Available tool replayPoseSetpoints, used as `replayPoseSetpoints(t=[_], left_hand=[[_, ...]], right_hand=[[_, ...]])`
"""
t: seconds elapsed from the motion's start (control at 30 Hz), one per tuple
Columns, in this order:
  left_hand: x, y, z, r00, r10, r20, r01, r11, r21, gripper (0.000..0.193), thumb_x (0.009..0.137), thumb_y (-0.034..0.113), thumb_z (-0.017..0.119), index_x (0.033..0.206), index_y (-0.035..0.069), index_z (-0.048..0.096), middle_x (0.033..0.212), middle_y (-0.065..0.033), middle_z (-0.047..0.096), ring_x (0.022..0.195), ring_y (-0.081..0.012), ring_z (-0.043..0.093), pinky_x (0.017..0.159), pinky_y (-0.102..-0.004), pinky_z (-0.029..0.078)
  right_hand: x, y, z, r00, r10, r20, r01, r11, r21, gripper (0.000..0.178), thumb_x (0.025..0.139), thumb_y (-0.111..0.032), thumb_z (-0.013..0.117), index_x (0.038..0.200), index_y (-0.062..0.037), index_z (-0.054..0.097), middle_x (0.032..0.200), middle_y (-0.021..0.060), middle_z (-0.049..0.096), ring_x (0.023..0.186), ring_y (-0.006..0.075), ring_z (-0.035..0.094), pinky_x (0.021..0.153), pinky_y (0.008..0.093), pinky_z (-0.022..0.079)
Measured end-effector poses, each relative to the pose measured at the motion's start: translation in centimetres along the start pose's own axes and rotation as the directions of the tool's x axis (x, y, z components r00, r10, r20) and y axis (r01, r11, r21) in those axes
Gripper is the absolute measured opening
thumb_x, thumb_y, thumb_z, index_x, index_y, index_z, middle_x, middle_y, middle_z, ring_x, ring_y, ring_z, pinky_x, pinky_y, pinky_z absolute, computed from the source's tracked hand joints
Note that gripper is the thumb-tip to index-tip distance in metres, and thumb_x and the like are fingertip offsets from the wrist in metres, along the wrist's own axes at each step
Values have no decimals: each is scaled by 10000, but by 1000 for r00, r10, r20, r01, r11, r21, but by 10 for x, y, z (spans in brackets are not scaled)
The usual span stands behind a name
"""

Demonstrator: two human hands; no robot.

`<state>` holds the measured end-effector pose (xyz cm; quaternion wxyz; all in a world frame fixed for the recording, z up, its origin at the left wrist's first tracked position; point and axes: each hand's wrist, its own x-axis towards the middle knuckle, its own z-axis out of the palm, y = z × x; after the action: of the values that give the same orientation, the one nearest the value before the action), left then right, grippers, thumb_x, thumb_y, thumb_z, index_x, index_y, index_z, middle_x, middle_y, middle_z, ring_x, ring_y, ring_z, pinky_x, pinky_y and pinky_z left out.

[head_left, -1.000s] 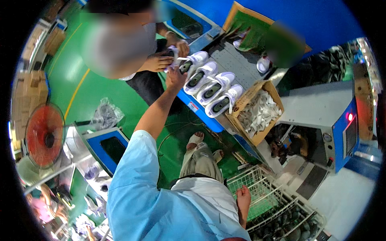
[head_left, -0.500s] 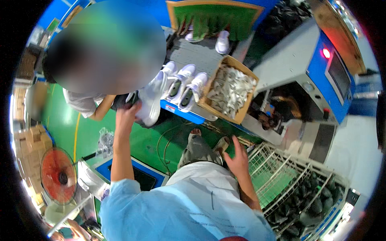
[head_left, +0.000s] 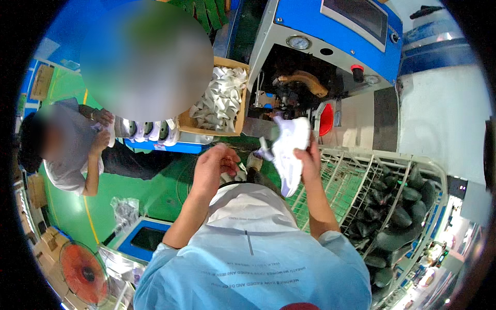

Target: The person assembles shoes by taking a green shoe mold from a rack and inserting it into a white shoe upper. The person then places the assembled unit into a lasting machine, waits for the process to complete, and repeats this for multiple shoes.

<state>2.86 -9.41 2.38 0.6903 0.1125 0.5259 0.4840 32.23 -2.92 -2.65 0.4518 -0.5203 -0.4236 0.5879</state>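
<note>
- Right hand (head_left: 311,157): closed around the side of a white shoe (head_left: 289,152), held up in front of the chest, toe pointing down.
- White shoe: just below the dark opening of the blue machine (head_left: 330,46), left of the wire rack (head_left: 361,181), pale lilac trim along the sole edge.
- Left hand (head_left: 213,166): left of the shoe and apart from it, fingers curled inward; whether anything small is pinched between them, cannot tell.
- Wire rack: right of the shoe, loaded with dark shoe lasts (head_left: 398,206).
- Cardboard box (head_left: 219,98): up and left of the shoe, filled with white pieces.
- Row of white shoes (head_left: 150,132): left of the box, on a blue-edged surface.
- Co-worker's hand (head_left: 101,139): far left of the shoe, beside that row.
- Red fan (head_left: 82,268): well below and left of the shoe.
</note>
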Motion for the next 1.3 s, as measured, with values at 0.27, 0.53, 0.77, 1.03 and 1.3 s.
replayPoseSetpoints(t=[0.27, 0.53, 0.77, 1.03, 1.3], left_hand=[[46, -56, 9, 960, -264, 91, 189, 854, 484, 302, 1020, 282, 563, 921, 19, 674, 813, -44, 670, 666, -131, 598, 633, -286, 504], [67, -65, -6, 962, -273, -17, 261, 899, 352, 294, 995, 270, 566, 932, 0, 665, 833, -55, 671, 665, -133, 601, 606, -306, 508], [59, -44, -24, 975, -187, -120, 222, 844, 489, 359, 1008, 324, 564, 965, -5, 701, 793, -53, 670, 686, -148, 610, 668, -325, 510], [83, -50, -9, 991, 24, -133, 71, 747, 661, 416, 947, 388, 565, 858, -2, 680, 723, -88, 664, 670, -186, 635, 682, -352, 517], [110, -41, 90, 979, -58, 194, -52, 855, 516, 463, 992, 445, 592, 1178, 22, 624, 887, -103, 699, 770, -187, 681, 675, -337, 536]], right_hand=[[74, -71, -22, 968, -57, -245, -70, 873, -482, 937, 746, -199, 759, 1578, -92, 343, 1402, 210, 582, 1189, 290, 626, 1000, 363, 482], [138, -80, 37, 976, 185, -116, -131, 75, -989, 994, 815, -439, 685, 1628, -232, 152, 1207, 322, 654, 1107, 452, 651, 950, 502, 503], [163, -47, 33, 979, -51, -198, -198, 18, -980, 823, 936, -458, 564, 1613, -163, 203, 1072, 298, 701, 993, 463, 677, 890, 516, 512], [133, -40, 35, 963, -267, -41, -36, 23, -999, 802, 950, -437, 583, 1603, -130, 234, 1068, 317, 683, 970, 487, 663, 842, 534, 512], [81, -12, -3, 782, -602, 165, 219, 18, -976, 822, 884, -384, 704, 1563, -95, 342, 1143, 310, 619, 948, 481, 646, 718, 519, 532]])
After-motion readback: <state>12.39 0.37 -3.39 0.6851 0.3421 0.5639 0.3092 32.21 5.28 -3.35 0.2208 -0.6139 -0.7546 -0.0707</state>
